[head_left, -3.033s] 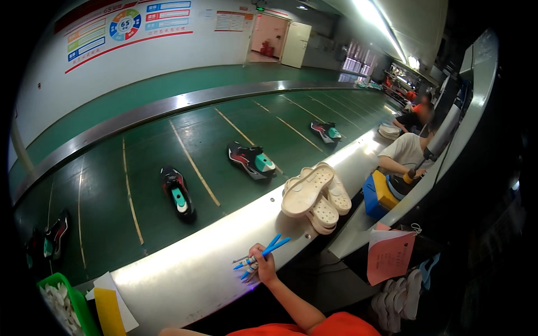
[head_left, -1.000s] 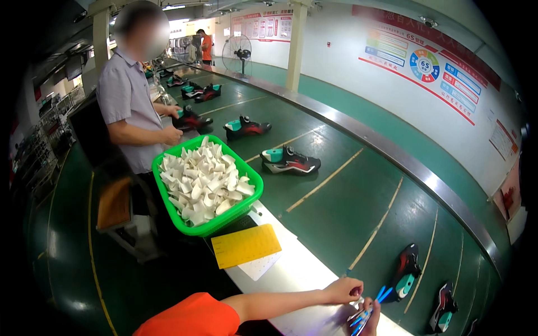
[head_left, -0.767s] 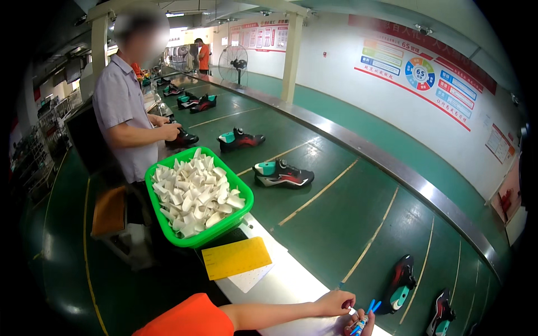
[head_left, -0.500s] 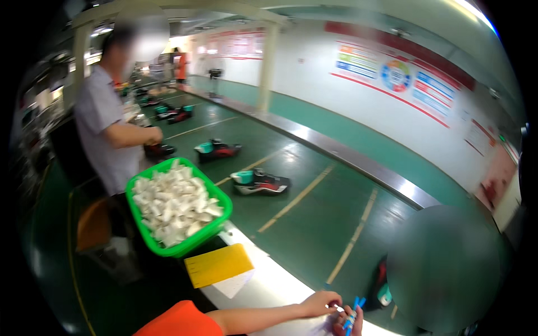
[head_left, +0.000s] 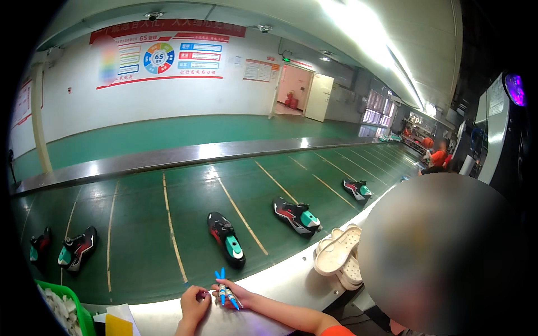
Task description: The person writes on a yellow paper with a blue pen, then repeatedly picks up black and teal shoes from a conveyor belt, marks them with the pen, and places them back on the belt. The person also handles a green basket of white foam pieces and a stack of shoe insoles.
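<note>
Two slim blue-and-white marker pens (head_left: 223, 292) cross each other in my right hand (head_left: 241, 293), whose fingers are curled round them. Close beside it, my left hand (head_left: 194, 305) is closed, thumb against the curled fingers. What it pinches, if anything, is too small to make out. Both hands hover over the near metal edge (head_left: 162, 319) of a green conveyor belt. Just beyond them lies a black and red shoe (head_left: 219, 229) with a teal insert at its opening. Another such shoe (head_left: 288, 211) lies farther right on the belt.
More shoes (head_left: 78, 249) sit on the belt to the left and one shoe (head_left: 353, 189) farther right. Cream clogs (head_left: 339, 246) rest on the metal edge. A green basket (head_left: 84, 313) of white pieces and a yellow card (head_left: 119, 326) are at lower left. People sit along the right.
My view has swung to the right. The co-worker at the basket has left the picture, and the clogs and shoes on the right have come in. The pens stay in my right hand.
</note>
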`<state>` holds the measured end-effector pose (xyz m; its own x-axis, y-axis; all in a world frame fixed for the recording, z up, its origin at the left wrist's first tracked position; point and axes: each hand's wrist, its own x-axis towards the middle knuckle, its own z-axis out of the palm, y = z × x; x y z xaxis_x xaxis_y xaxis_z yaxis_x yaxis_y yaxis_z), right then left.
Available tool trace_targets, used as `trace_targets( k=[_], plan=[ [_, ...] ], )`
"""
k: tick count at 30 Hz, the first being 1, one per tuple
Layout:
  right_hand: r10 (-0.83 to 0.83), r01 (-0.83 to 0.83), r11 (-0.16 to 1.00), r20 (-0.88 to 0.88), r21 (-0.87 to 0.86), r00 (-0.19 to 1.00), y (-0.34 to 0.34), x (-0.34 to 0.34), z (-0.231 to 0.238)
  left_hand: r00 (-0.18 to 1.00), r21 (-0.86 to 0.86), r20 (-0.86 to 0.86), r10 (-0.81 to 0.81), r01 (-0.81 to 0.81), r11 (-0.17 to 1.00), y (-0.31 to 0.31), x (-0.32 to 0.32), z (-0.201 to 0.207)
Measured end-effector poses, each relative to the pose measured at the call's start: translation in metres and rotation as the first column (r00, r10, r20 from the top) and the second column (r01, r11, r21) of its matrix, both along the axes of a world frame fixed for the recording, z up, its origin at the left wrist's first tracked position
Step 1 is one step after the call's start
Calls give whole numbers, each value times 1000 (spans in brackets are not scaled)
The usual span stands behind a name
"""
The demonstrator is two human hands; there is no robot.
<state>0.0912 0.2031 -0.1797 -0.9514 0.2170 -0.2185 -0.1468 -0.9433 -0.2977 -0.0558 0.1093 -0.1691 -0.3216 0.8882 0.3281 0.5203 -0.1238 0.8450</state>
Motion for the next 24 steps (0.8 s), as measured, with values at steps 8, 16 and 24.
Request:
trace_targets(
  k=[8,16,24],
  plan=[
    [23,-23,1000,-8,-8,1000,0,-3,-7,1000,14,-11,-4,4,1000,-2,-2,-1],
    [25,-25,1000,-7,10,1000,-3,-5,-2,1000,16,4,3,-3,1000,-3,-6,3],
    [5,-4,1000,61,-9,998,-5,-11,-3,998,-16,-65,-2,1,1000,-4,-14,2]
  ],
)
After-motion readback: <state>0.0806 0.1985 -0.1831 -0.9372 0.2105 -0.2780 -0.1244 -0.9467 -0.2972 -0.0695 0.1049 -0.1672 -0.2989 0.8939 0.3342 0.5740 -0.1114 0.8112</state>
